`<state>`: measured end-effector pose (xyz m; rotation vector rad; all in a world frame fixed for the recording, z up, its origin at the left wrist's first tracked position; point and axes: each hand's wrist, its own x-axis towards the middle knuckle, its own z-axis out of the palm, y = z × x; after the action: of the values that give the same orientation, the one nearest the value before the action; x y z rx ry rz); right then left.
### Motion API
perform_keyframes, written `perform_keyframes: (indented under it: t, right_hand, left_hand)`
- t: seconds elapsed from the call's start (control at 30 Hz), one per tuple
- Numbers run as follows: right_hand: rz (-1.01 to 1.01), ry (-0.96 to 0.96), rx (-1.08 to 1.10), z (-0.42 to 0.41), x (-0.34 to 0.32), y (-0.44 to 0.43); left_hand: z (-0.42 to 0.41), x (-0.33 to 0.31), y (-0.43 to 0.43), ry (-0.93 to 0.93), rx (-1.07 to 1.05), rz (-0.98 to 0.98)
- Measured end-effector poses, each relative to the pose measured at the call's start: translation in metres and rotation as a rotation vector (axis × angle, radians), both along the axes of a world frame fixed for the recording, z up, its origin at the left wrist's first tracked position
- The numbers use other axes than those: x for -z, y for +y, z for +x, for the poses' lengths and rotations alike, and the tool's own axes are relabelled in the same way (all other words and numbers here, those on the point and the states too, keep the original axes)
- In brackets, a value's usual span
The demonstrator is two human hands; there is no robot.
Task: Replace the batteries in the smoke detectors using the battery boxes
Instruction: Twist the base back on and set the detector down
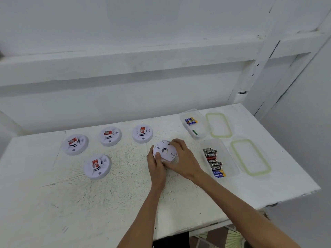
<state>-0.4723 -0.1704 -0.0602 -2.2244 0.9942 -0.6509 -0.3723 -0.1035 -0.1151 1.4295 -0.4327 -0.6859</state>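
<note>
A white round smoke detector (165, 150) is tilted up off the table with its back plate facing me. My left hand (157, 165) grips its lower left rim, thumb on the back plate. My right hand (182, 158) wraps around its right side. Several more detectors lie face up with red stickers: three in a back row (75, 144), (110, 136), (142, 133), one nearer (97, 166). A clear battery box (219, 157) on the right holds several black and blue batteries. Behind it a second clear box (194, 123) holds a few blue-yellow batteries.
Two clear lids with green seals lie right of the boxes, the far lid (218, 124) and the near lid (250, 157). The white table (89, 203) ends near the lids on the right, and a white wall with a ledge runs behind it.
</note>
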Motion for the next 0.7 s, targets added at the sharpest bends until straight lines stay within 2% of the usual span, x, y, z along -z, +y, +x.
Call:
perform_keyframes:
  t: [0.33,0.53,0.7]
  right_hand:
    - [0.083,0.176,-0.036,0.000,0.010,0.000]
    - [0.134,0.118,-0.032,-0.004,0.028,-0.004]
    - [0.183,0.032,-0.005,-0.003,0.013,0.004]
  left_hand:
    - [-0.001,-0.006,0.001,-0.015,-0.033,-0.044]
    - [0.000,-0.007,0.001,-0.049,-0.020,-0.049]
    - [0.000,-0.007,0.000,-0.037,-0.032,-0.032]
